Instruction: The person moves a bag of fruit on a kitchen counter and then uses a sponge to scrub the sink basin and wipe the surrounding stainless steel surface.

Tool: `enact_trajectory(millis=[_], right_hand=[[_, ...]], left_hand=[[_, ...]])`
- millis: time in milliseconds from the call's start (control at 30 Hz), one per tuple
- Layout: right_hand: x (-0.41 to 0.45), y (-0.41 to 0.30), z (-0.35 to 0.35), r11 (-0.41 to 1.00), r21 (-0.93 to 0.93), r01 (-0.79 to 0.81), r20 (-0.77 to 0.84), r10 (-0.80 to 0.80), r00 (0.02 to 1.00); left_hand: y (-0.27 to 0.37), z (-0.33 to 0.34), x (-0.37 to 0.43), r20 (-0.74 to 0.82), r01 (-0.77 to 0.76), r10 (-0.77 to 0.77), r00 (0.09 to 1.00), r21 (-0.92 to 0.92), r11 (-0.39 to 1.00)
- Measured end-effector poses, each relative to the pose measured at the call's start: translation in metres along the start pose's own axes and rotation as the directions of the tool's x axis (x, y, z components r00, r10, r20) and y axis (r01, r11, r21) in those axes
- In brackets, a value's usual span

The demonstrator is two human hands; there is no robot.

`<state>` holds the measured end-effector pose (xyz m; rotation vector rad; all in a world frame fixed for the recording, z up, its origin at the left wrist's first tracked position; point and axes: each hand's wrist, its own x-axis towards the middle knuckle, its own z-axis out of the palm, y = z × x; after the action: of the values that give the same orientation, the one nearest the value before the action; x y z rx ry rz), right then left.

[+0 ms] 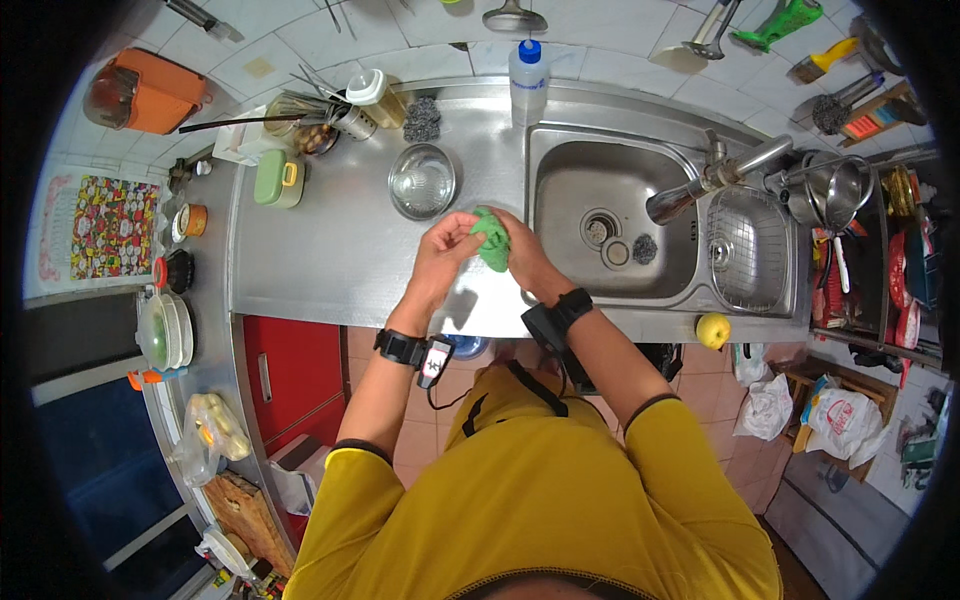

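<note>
Bunched between my two hands is a small green cloth (493, 244), above the steel counter just left of the sink. The fingertips of my left hand (444, 246) pinch its left edge. My right hand (527, 255) holds it from the right, with the fingers partly hidden from view. Just beyond my left hand stands a shiny round metal bowl (422, 182). To the right lies the steel sink basin (562, 172), with a drain strainer (600, 227) and a steel wool scrubber (644, 249) on its floor.
A faucet (686, 196) reaches over the basin. Behind stand a blue-capped plastic bottle (529, 82), another steel wool scrubber (422, 120) and a lidded jar (376, 97). A green container (280, 178) sits at left. One yellow fruit (712, 330) rests on the counter's front edge.
</note>
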<state>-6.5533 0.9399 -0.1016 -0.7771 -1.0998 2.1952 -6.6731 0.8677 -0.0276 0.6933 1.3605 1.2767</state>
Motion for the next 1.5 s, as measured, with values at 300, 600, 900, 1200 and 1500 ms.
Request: enact_trajectory(millis=[300, 600, 900, 1200, 1500], right_hand=[[-0.043, -0.026, -0.043, 0.626, 0.768, -0.135, -0.043, 0.261, 0.964], [-0.049, 0.007, -0.103, 0.967, -0.084, 0.24, -0.204, -0.252, 0.946], [-0.06, -0.012, -0.16, 0.775, 0.629, 0.056, -0.418, 0.277, 0.865], [-0.055, -0.015, -0.153, 0.767, 0.638, 0.073, -0.469, 0.311, 0.827], [-0.054, -0.021, -0.14, 0.779, 0.624, 0.06, -0.494, 0.334, 0.802]], left_hand=[[-0.036, 0.069, 0.008, 0.105, -0.367, 0.365, 0.925, 0.494, 0.788], [-0.022, 0.107, -0.005, 0.393, -0.531, 0.403, 0.826, 0.783, 0.325], [-0.056, -0.029, 0.032, -0.187, 0.353, -0.415, 0.89, -0.292, 0.889], [-0.059, -0.08, 0.074, -0.342, 0.239, -0.45, 0.825, -0.511, 0.826], [-0.046, -0.065, 0.059, -0.778, 0.405, 0.168, 0.605, 0.482, 0.777]])
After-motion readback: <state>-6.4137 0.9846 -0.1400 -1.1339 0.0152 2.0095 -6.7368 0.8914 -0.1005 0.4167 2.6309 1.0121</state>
